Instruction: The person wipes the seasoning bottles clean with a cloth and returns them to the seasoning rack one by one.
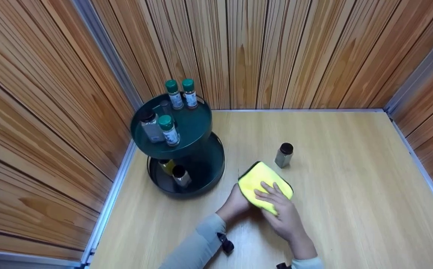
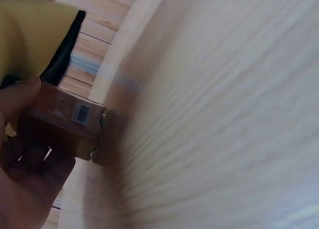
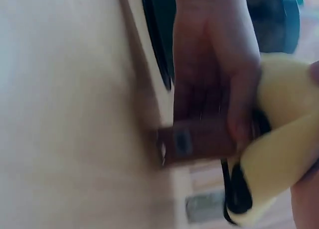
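Note:
My left hand [image 1: 237, 201] grips a square glass spice jar [image 2: 65, 122] with reddish-brown contents and a small barcode label on its side. In the left wrist view the thumb lies along one face and the fingers curl round the other side. The jar's top end is hidden by a yellow cloth [image 1: 259, 183] with black edging. My right hand [image 1: 281, 213] holds the cloth over that end, its fingers spread across the top. In the right wrist view the cloth is folded and bunched beside the jar.
A dark green two-tier round rack [image 1: 194, 136] stands at the left, with several green-capped and dark-capped jars on its tiers. A dark-capped jar [image 1: 284, 156] stands upright on the wooden table [image 1: 350, 179] beyond the cloth. Wood-panelled walls [image 1: 276, 56] border the table.

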Demonstrator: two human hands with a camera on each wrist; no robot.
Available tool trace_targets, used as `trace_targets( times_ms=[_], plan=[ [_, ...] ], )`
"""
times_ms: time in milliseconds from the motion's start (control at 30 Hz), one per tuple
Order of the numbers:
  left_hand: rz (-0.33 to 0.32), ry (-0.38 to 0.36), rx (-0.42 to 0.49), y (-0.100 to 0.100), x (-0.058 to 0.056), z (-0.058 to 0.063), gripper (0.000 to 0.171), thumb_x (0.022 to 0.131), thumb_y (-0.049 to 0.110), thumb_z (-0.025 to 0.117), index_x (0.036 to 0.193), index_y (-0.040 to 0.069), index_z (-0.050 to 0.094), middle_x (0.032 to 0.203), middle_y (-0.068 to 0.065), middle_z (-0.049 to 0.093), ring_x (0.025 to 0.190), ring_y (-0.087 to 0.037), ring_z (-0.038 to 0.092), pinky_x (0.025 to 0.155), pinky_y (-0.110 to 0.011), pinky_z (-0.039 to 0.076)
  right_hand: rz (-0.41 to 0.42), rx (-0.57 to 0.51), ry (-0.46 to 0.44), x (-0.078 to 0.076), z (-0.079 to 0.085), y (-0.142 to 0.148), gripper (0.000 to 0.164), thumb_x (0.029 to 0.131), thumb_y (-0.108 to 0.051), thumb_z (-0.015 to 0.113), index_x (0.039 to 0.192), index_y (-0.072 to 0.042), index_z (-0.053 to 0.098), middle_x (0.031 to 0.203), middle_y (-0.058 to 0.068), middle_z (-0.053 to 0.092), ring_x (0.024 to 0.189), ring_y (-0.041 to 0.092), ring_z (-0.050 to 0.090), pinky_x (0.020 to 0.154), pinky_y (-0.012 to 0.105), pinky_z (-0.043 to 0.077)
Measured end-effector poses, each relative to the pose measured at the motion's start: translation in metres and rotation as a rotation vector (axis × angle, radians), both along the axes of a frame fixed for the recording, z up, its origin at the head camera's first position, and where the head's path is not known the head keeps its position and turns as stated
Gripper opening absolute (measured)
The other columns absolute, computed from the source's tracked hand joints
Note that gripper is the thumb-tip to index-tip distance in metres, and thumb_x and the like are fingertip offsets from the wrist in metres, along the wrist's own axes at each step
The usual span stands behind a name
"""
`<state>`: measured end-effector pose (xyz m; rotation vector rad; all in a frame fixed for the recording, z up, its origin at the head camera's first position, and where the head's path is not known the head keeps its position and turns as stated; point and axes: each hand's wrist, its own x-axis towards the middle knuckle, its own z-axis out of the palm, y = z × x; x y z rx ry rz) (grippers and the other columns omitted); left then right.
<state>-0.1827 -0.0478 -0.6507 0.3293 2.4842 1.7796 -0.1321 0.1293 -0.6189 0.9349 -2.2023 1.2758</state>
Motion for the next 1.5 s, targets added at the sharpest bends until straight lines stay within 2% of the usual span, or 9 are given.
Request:
trace_targets(
  times_ms=[200,400,600,767,867,1067,1233,1433,1500],
  plan=[
    [-0.004,-0.127,0.047,0.002,0.001,0.006,0.048,0.080,0.021,0.089,0.123,0.028,0.067,0.112,0.016,0.069,0.105,-0.003,0.064,0.100,-0.029,0.051,-0.059,-0.247,-0.287,0.002,0.003,0.017,0.036,0.091,0.008,0.061,0.123,-0.003,0.073,0.132,0.018,0.068,0.134,0.025,0.057,0.117,0.020,0.034],
    [-0.047,-0.201,0.073,0.004,0.001,0.008,0.045,0.081,0.021,0.088,0.120,0.033,0.069,0.110,0.014,0.070,0.108,-0.019,0.067,0.094,-0.031,0.055,-0.253,-0.194,-0.563,-0.009,0.017,0.004,0.037,0.105,-0.015,0.057,0.140,-0.006,0.062,0.144,0.005,0.061,0.137,0.019,0.053,0.109,0.016,0.039],
    [-0.023,-0.199,0.019,0.003,-0.002,0.007,0.044,0.084,0.009,0.082,0.123,0.024,0.070,0.109,0.015,0.071,0.105,-0.010,0.066,0.098,-0.030,0.053,-0.309,0.070,-0.435,-0.022,0.014,-0.018,0.045,0.102,-0.025,0.061,0.142,-0.003,0.059,0.151,0.009,0.055,0.147,0.033,0.040,0.122,0.052,0.026],
    [0.009,-0.082,-0.041,-0.001,-0.002,0.003,0.042,0.088,0.008,0.076,0.129,0.015,0.067,0.117,0.011,0.071,0.109,-0.002,0.063,0.100,-0.026,0.051,-0.159,0.216,-0.149,-0.020,0.013,-0.021,0.037,0.098,-0.021,0.066,0.128,0.001,0.069,0.141,0.007,0.064,0.146,0.035,0.042,0.125,0.055,0.018],
    [0.005,-0.019,-0.037,-0.002,-0.001,0.001,0.039,0.091,0.013,0.075,0.128,0.016,0.065,0.118,0.008,0.070,0.110,-0.002,0.062,0.101,-0.025,0.050,-0.059,0.156,-0.072,-0.016,0.010,-0.014,0.030,0.094,-0.015,0.068,0.122,-0.003,0.074,0.131,0.006,0.071,0.140,0.035,0.050,0.125,0.049,0.018],
    [-0.019,-0.059,0.044,-0.003,0.001,0.003,0.025,0.089,0.013,0.078,0.112,0.021,0.070,0.101,0.010,0.070,0.090,-0.004,0.063,0.085,-0.025,0.054,0.059,-0.197,-0.174,-0.005,0.003,0.008,0.033,0.084,0.010,0.063,0.111,-0.003,0.077,0.122,0.019,0.072,0.128,0.036,0.060,0.124,0.034,0.025],
    [-0.026,-0.128,0.052,0.001,0.000,0.005,0.031,0.085,0.017,0.083,0.112,0.026,0.071,0.101,0.013,0.071,0.093,-0.004,0.064,0.089,-0.025,0.053,-0.060,-0.367,-0.333,-0.001,0.006,0.019,0.033,0.088,0.013,0.055,0.109,0.001,0.077,0.120,0.022,0.072,0.124,0.027,0.065,0.112,0.022,0.041],
    [-0.054,-0.201,0.066,0.002,0.000,0.006,0.045,0.078,0.021,0.090,0.117,0.032,0.070,0.107,0.015,0.071,0.102,-0.007,0.066,0.094,-0.028,0.054,-0.373,-0.279,-0.442,-0.007,0.011,0.012,0.021,0.097,-0.005,0.060,0.102,0.009,0.074,0.087,0.017,0.075,0.075,0.013,0.068,0.069,0.017,0.053],
    [-0.058,-0.205,0.056,0.003,-0.002,0.007,0.042,0.079,0.020,0.089,0.116,0.030,0.071,0.105,0.013,0.071,0.099,-0.009,0.067,0.091,-0.029,0.055,-0.414,-0.183,-0.471,-0.011,0.014,0.004,0.025,0.100,-0.014,0.061,0.109,0.006,0.073,0.094,0.015,0.075,0.079,0.017,0.068,0.072,0.025,0.055]
  ],
)
